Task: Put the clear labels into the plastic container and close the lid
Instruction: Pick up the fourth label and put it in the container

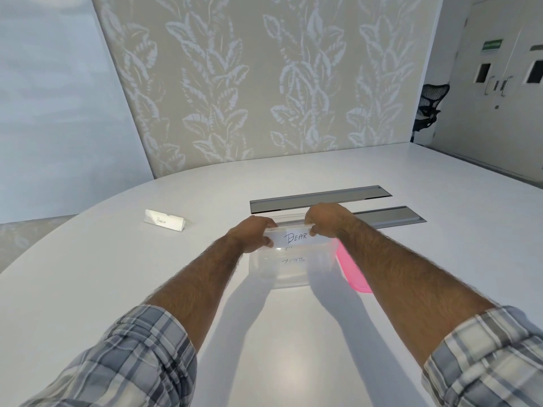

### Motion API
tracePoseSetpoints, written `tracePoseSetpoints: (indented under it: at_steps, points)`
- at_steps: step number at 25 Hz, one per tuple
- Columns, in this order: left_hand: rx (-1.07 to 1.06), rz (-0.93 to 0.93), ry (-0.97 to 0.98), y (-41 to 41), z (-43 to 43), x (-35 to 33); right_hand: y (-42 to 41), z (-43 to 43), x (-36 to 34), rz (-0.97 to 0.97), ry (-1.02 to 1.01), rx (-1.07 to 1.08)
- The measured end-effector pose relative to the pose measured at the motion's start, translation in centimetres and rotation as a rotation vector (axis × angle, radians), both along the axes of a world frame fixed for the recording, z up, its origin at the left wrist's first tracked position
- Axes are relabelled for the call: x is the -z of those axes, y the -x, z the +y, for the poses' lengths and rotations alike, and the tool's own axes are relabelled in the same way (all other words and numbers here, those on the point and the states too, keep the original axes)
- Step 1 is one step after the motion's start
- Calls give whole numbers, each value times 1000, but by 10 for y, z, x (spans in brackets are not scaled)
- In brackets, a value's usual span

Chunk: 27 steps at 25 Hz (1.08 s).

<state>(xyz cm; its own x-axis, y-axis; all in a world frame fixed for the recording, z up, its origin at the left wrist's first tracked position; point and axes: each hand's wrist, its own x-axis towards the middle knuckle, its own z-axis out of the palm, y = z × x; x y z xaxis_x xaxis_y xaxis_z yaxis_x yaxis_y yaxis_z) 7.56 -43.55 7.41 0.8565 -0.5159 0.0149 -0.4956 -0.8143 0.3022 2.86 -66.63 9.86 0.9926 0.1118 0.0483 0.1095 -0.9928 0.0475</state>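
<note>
Hands pinching "BEAR" label over clear container

Plaid sleeves [123, 359] were rolled up nearest cam, both forearms reaching fwd over white table [88, 289]. Left hand [255, 232] and right hand [326, 220] each gripped one end of a clear label [293, 237] w/ handwritten "BEAR", held just above the open plastic container [264, 270]. Inside the container lay at least one more label [293, 260]; its writing was partly visible but unreadable. Pink lid [351, 270] sat off, touching container's right side, partly under right forearm. Further left, well apart, another label [165, 221] stood tent-style on table, script too small to read. Beyond the hands, two grey cable-slot covers [320, 198] ran across the table. Far back: leaf-pattern wall [249, 83], black mesh chair [430, 105], green sign [492, 44] over doors, text illegible.
</note>
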Motion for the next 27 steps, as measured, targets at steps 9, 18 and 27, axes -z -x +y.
tracePoseSetpoints:
  at_steps: [9, 18, 27]
  points:
    - [0, -38, -231, -5, -21, 16, -14, -9, 32, 74, 10, -74]
    - [51, 33, -352, -20, -38, 12, -21, -12, 44, 119, 81, -106]
    - [52, 103, -383, -24, -43, 22, -27, -4, 41, 184, 63, -91]
